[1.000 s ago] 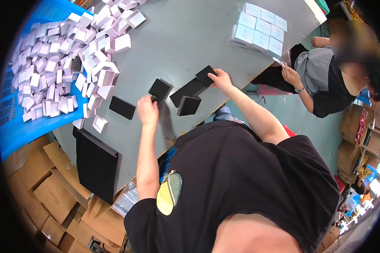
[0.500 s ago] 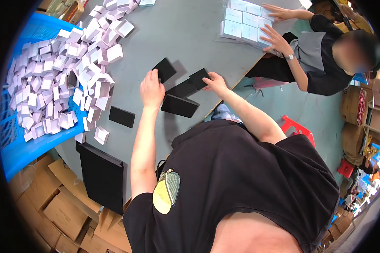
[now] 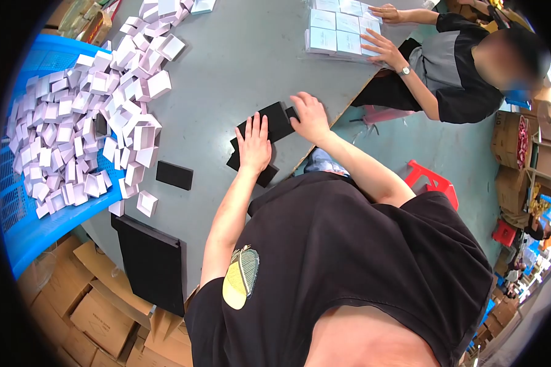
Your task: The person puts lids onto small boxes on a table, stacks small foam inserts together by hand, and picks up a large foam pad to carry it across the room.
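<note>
Several flat black rectangular pieces lie overlapping on the grey table. My left hand (image 3: 254, 147) rests flat, fingers stretched out, over the large black piece (image 3: 278, 122). Another black piece (image 3: 267, 177) pokes out beneath that hand. My right hand (image 3: 310, 118) is at the right end of the large piece, thumb and fingers apart. Beside its thumb shows the end of a small black piece (image 3: 291, 113), the rest hidden. To the left, a separate black piece (image 3: 174, 175) lies flat.
A blue plastic basket (image 3: 27, 238) and a heap of small white open boxes (image 3: 73, 140) fill the left side. A black slab (image 3: 150, 263) sits at the near edge above cardboard cartons (image 3: 104, 318). Across the corner, a co-worker's hands touch white boxes (image 3: 323, 40). A red stool (image 3: 431, 183) stands right.
My left hand has moved right and down from the raised black piece's edge to lie flat on the pieces. The black pieces are now closer together. My right hand's fingers have spread.
</note>
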Action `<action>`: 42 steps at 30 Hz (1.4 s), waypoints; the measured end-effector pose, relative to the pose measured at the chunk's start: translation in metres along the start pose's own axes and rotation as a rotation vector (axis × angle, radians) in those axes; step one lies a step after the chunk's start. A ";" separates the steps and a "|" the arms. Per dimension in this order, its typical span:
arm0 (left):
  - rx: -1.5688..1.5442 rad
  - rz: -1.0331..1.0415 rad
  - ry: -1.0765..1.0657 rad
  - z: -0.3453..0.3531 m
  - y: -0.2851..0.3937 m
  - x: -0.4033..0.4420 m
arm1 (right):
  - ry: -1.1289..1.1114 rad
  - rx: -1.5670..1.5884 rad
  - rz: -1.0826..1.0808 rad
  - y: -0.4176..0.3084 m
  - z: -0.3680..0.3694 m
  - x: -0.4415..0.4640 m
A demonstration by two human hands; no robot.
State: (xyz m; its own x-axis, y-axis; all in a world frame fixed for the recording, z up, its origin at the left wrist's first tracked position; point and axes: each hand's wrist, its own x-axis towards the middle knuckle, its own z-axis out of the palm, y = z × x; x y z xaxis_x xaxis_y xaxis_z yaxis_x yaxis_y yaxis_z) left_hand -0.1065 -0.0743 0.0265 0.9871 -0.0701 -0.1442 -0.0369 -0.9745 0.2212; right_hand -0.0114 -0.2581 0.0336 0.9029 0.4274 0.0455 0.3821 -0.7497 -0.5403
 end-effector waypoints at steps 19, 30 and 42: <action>-0.194 0.078 0.276 -0.035 -0.003 0.011 | -0.268 0.044 -0.345 -0.005 -0.042 0.010; -0.157 0.069 0.061 0.007 -0.008 -0.004 | -0.171 -0.127 -0.474 0.007 -0.020 -0.004; -0.508 -0.054 0.152 0.018 -0.014 -0.001 | -0.365 -0.130 -0.527 0.009 -0.013 0.018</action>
State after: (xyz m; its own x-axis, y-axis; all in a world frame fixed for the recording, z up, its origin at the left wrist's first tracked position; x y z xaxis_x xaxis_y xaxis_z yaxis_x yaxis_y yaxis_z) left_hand -0.1096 -0.0642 0.0060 0.9983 0.0457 -0.0352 0.0575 -0.7476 0.6617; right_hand 0.0105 -0.2634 0.0404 0.4720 0.8813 -0.0243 0.7967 -0.4382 -0.4162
